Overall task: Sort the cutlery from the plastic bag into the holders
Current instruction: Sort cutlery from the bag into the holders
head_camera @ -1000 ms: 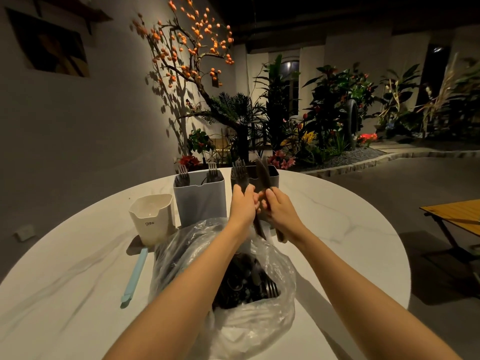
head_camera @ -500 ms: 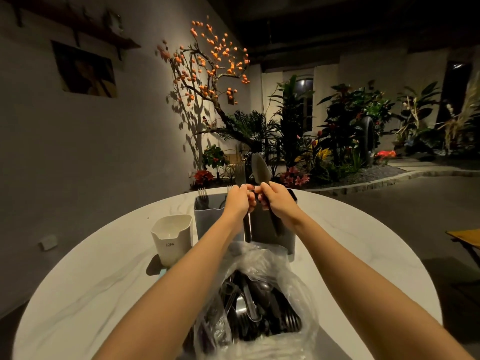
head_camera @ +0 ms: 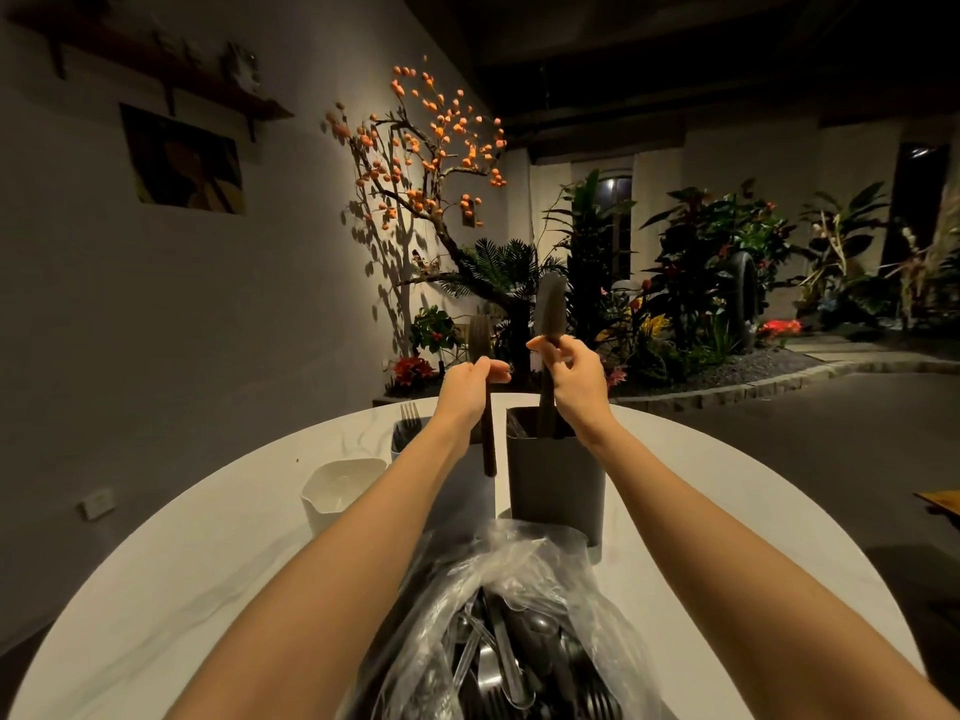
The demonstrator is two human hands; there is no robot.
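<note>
While gripping cutlery, both hands rise above the holders.
Left hand [head_camera: 467, 389] grasps a fork [head_camera: 485, 402]; right hand [head_camera: 576, 379] pinches a knife [head_camera: 549, 309] over the dark holder [head_camera: 556, 480].

Both arms outstretched, left hand [head_camera: 470, 389] and right hand [head_camera: 576, 376] in raised, curled grip.

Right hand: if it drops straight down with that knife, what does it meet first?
Likely the dark holder: the knife in the right hand is upright, its handle end at or just inside the rim. Depth unclear.
</note>
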